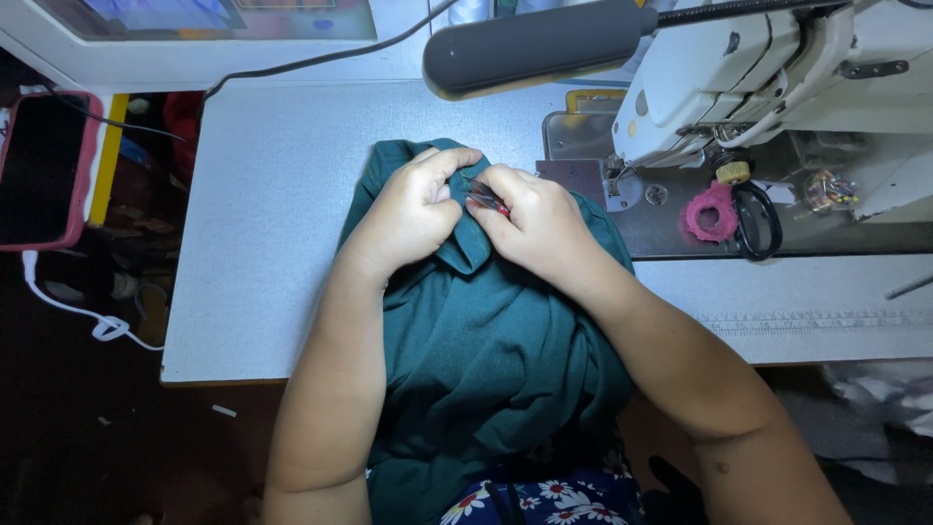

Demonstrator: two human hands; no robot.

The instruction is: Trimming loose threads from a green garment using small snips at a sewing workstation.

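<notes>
Garment: dark green soft knit cloth garment (486,350), bunched on the pale grey speckled worktable (262,224) and trailing over its front edge onto the lap.
Left hand: left hand (413,209) closed, pinching a folded edge of the cloth between thumb and fingers.
Right hand: right hand (535,224) closed around small red-handled metal thread snips (486,199), blades at the fold, touching the left hand.
Handling: judged light, limp and stretchy; it will sag and slide unless held at the seam fold, close beside the blades.
Machine: white industrial sewing machine (777,78), hard enamel, smooth steel bed.
Nearby: pink fuzzy ring-shaped pincushion (711,211) just beside black-handled scissors (758,222); grey bar-shaped lamp (539,44) overhead.
</notes>
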